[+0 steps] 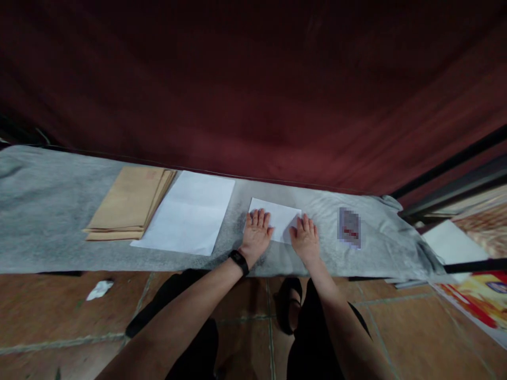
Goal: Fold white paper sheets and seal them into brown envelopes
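Observation:
A small white sheet of paper, perhaps folded, lies flat on the grey cloth in front of me. My left hand rests palm down on its left part, fingers stretched out and a black band on the wrist. On the paper's right edge lies my right hand, also palm down with its fingers extended. To the left is a stack of larger white paper. Beyond that sits a pile of brown envelopes, partly against the white sheets.
Grey cloth covers the narrow bench. A blurred-out small item lies to the right. Behind hangs a dark red curtain-like surface. Dark bars and a colourful printed sheet are at right. Crumpled white tissue lies on the tiled floor.

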Demonstrator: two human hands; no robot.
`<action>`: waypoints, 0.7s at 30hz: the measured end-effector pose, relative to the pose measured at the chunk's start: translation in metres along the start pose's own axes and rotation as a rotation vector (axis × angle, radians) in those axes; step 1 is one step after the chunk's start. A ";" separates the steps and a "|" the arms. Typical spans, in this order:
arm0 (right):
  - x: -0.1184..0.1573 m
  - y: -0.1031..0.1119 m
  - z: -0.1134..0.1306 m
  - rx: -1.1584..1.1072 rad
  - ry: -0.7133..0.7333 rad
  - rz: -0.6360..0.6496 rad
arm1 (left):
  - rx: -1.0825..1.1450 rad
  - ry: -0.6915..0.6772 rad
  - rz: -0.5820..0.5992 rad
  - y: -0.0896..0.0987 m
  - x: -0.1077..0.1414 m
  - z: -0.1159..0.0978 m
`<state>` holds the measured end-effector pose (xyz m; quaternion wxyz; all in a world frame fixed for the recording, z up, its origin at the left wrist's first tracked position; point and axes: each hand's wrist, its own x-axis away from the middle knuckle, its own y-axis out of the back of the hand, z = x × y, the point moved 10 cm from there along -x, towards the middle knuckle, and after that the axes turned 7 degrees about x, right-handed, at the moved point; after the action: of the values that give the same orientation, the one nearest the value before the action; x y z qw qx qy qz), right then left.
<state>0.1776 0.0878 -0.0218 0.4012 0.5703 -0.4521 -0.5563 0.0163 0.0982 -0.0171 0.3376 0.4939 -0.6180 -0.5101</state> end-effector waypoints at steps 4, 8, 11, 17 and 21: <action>-0.006 0.009 0.033 -0.126 0.124 -0.008 | 0.017 0.013 0.003 -0.004 -0.001 0.005; -0.002 0.008 0.069 -0.202 0.275 0.050 | 0.018 0.005 -0.013 -0.007 0.000 0.010; 0.001 0.005 0.073 -0.173 0.262 0.074 | 0.014 -0.002 -0.032 -0.007 0.000 0.013; 0.000 0.000 0.048 -0.105 0.147 0.055 | -0.011 0.079 -0.070 -0.003 -0.001 0.032; 0.000 -0.006 0.026 -0.062 0.082 0.041 | -0.053 0.106 -0.069 -0.001 -0.001 0.042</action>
<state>0.1521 0.0904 -0.0297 0.4481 0.5706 -0.4295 -0.5377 -0.0224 0.1117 -0.0284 0.3651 0.5320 -0.5682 -0.5107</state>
